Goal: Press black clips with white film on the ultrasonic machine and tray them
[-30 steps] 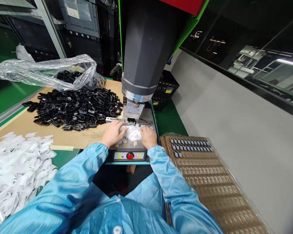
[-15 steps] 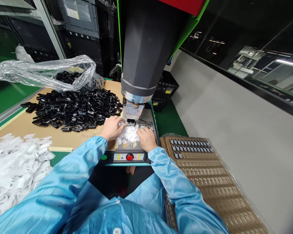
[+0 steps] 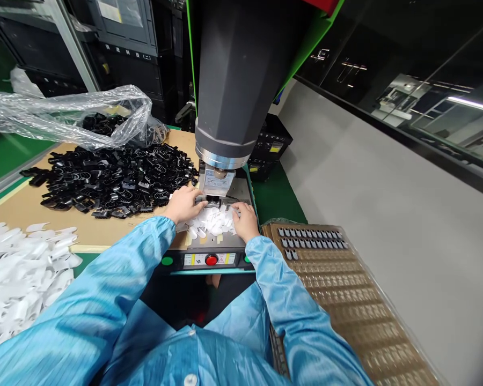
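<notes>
Shifted rightward since half a second ago, the right hand (image 3: pixel 247 221) curls beside the white pieces (image 3: pixel 213 221), which lie heaped between it and the left hand (image 3: pixel 183 205). Whether either hand, partly bent, grips anything cannot be told. Beyond the heap, between both hands, a black part (image 3: pixel 213 199) sits near a metal block (image 3: pixel 217 183).
</notes>
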### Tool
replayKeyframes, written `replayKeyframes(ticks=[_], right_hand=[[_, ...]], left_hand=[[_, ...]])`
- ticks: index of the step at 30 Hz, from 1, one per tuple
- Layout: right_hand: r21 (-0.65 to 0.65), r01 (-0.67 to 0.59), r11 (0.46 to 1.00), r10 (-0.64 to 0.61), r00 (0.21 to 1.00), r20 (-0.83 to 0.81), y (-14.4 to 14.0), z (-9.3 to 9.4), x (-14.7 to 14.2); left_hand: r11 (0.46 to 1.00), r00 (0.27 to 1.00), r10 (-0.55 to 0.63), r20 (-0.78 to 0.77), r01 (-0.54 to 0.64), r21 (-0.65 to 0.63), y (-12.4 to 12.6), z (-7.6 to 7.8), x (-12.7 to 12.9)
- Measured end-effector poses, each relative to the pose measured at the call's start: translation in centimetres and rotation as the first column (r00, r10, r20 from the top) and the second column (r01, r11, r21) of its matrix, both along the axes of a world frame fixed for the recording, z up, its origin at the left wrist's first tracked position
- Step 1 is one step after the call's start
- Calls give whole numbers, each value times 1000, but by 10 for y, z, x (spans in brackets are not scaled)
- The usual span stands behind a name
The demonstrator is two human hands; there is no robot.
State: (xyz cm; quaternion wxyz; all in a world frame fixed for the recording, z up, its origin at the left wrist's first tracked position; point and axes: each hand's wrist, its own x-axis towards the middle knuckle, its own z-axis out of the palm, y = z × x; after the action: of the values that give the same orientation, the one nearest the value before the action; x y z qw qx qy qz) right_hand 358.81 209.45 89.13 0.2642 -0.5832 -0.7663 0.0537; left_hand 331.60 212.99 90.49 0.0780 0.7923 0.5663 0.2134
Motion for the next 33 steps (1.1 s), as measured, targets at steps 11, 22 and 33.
replayKeyframes(ticks=[11, 22, 33], right_hand=[[-79, -27, 997, 44, 976, 215, -5, 8, -23], [-122, 30, 992, -4, 978, 207, -2, 6, -29], [-51, -57, 997, 60, 996, 59, 0, 6, -22]], left_hand=[[999, 998, -45, -53, 44, -29, 8, -7, 6], [999, 998, -43, -45, 42, -31, 9, -8, 9], [997, 998, -64, -18, 63, -47, 15, -10, 8]])
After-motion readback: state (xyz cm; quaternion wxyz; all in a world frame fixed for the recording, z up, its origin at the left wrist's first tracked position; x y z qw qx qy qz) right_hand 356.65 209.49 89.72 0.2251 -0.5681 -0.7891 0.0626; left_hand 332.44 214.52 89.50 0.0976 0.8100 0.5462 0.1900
